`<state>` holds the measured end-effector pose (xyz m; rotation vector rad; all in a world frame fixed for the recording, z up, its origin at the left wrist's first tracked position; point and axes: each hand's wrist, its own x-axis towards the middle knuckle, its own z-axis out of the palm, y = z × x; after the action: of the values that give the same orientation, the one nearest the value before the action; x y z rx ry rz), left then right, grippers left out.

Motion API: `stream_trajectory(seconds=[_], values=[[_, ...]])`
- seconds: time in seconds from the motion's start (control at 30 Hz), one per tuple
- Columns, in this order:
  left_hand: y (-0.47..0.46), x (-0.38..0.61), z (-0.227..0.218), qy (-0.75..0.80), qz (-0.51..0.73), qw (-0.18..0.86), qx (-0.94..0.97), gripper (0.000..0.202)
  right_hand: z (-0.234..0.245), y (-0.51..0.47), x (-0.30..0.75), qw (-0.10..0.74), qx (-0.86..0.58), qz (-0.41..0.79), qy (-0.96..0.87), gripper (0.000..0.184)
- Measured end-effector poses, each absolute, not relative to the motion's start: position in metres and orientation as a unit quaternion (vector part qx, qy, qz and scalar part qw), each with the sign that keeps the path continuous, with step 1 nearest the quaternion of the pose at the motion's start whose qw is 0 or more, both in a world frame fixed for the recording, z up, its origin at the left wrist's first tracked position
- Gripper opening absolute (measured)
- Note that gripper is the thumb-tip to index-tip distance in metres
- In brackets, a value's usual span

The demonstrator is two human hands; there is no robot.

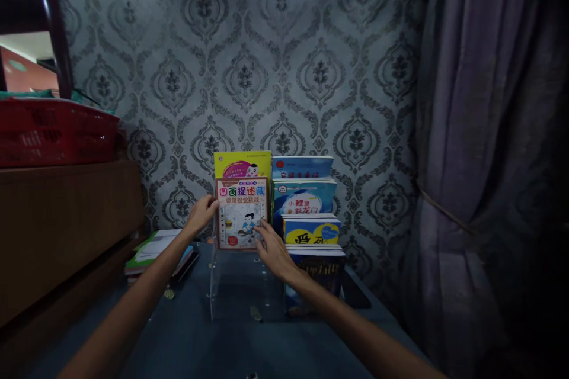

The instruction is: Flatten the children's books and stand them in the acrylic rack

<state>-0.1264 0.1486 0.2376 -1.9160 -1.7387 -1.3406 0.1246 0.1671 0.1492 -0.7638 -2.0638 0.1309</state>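
A picture book (235,213) with a brown border and colourful Chinese title stands upright in a clear tiered book rack (212,284). It overlaps the lower part of a yellow book (222,161) behind it. My left hand (203,213) is closed at the picture book's left edge, its fingertips partly hidden. Against the lower right of the cover rests my right hand (273,251), fingers apart. To the right, blue books (306,192), a yellow-and-blue book (293,231) and a dark book (315,272) stand in stepped rows.
Left of the rack lies a stack of books and papers (155,246) on the dark blue tabletop (200,349). A red basket (57,130) sits on a brown wooden cabinet (66,225). Patterned wallpaper (284,59) rises behind; a purple curtain (462,130) hangs at right.
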Motion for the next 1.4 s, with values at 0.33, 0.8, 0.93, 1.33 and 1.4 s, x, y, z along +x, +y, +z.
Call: stream_trajectory(seconds=[0.33, 0.8, 0.93, 1.33, 1.4], values=[[0.148, -0.124, 0.236, -0.594, -0.46, 0.119, -0.649, 0.029, 0.146, 0.168, 0.124, 0.464, -0.305, 0.06, -0.829, 0.041], [0.146, -0.121, 0.234, -0.6, -0.465, 0.124, -0.639, 0.026, 0.145, 0.152, 0.128, 0.455, -0.295, 0.053, -0.838, 0.043], [0.144, -0.121, 0.233, -0.602, -0.463, 0.125, -0.638, 0.027, 0.143, 0.149, 0.129, 0.457, -0.291, 0.056, -0.839, 0.043], [0.144, -0.12, 0.23, -0.603, -0.467, 0.132, -0.634, 0.028, 0.13, 0.123, 0.143, 0.44, -0.284, 0.082, -0.848, 0.042], [0.143, -0.12, 0.231, -0.601, -0.468, 0.134, -0.633, 0.027, 0.124, 0.111, 0.146, 0.424, -0.285, 0.095, -0.854, 0.042]])
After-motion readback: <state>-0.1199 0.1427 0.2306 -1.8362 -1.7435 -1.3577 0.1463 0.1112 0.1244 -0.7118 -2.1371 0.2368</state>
